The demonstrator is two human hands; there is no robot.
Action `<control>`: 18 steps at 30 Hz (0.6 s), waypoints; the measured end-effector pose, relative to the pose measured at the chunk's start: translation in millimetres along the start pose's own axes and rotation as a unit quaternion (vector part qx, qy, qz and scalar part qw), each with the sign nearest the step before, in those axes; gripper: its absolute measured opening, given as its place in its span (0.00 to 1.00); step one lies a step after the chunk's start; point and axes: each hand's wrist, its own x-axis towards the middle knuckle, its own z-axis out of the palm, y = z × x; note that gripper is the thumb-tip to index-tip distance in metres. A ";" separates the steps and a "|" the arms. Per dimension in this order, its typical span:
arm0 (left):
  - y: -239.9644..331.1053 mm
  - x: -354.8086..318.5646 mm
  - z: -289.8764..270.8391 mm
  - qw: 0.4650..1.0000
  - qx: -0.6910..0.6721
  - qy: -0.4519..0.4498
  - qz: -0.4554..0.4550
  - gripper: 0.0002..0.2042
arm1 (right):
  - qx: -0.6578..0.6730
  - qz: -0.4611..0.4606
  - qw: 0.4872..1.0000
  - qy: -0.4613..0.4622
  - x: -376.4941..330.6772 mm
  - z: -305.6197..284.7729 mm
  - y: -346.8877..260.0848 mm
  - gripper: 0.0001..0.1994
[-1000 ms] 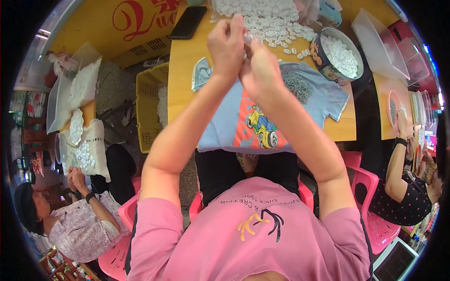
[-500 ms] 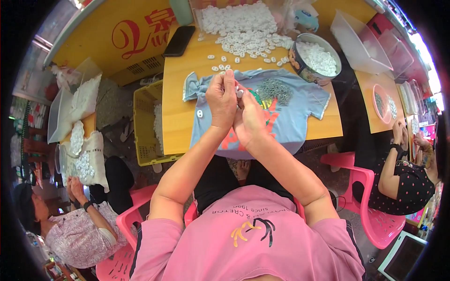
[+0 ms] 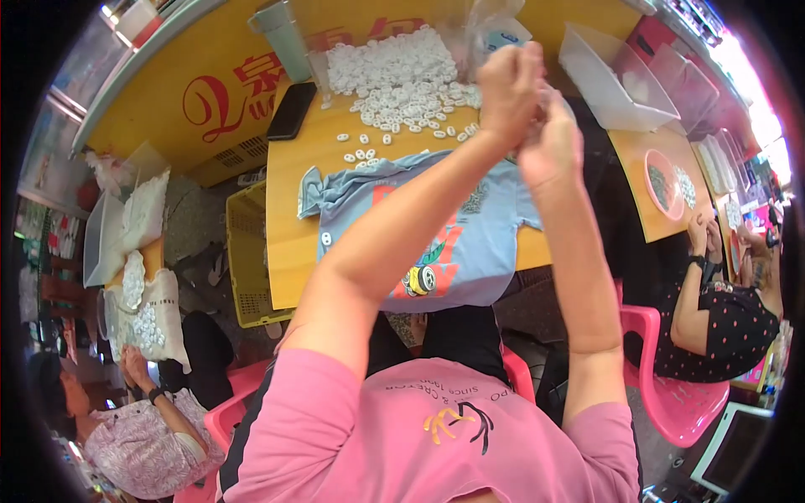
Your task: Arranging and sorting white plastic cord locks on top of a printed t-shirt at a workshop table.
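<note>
Both my hands are raised close together over the table's far right, slightly blurred. My left hand [image 3: 510,94] is closed, its fingers curled; whatever they hold is hidden. My right hand [image 3: 553,144] is pressed up against it with its fingers closed, and I cannot make out anything in them. Beneath and behind them the round tin is almost wholly covered. A light blue printed T-shirt [image 3: 360,226] lies across the table, with a heap of small grey metal pieces [image 3: 476,198] partly behind my left forearm. One white two-holed oval piece [image 3: 326,239] rests on the shirt's left side.
A large pile of white oval pieces [image 3: 394,71] covers the table's far side, with several loose ones nearer. A black phone [image 3: 292,111] and a green bottle [image 3: 283,42] stand left of it. Clear bins [image 3: 620,80] are at right. Two people sit at side tables.
My hands have moved together from above the shirt to the far right, over the tin. The white piece seen between my fingers before is now out of sight. The view has shifted.
</note>
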 end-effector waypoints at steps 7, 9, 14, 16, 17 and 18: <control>-53.0 4.0 86.2 0.980 -0.055 -0.106 -0.158 0.23 | -0.183 -0.056 0.981 0.022 106.7 -66.7 -43.5 0.12; -78.6 16.4 60.6 0.979 0.060 -0.140 -0.135 0.22 | -0.275 0.009 0.960 -0.042 128.2 -71.9 -37.2 0.12; -57.0 -13.7 29.1 0.974 0.019 -0.221 -0.052 0.17 | -0.535 -0.069 0.842 -0.016 127.2 -106.0 -56.7 0.15; -51.4 -15.7 -9.4 0.973 0.003 -0.229 -0.002 0.12 | -0.543 -0.131 0.828 -0.049 111.1 -93.5 -52.5 0.15; -49.1 -16.4 -32.5 0.969 -0.024 -0.244 -0.036 0.11 | -0.549 -0.195 0.809 -0.079 104.6 -89.1 -50.9 0.15; -42.1 -13.6 -61.0 0.957 0.000 -0.281 -0.072 0.10 | -0.546 -0.195 0.807 -0.111 101.4 -87.0 -49.1 0.14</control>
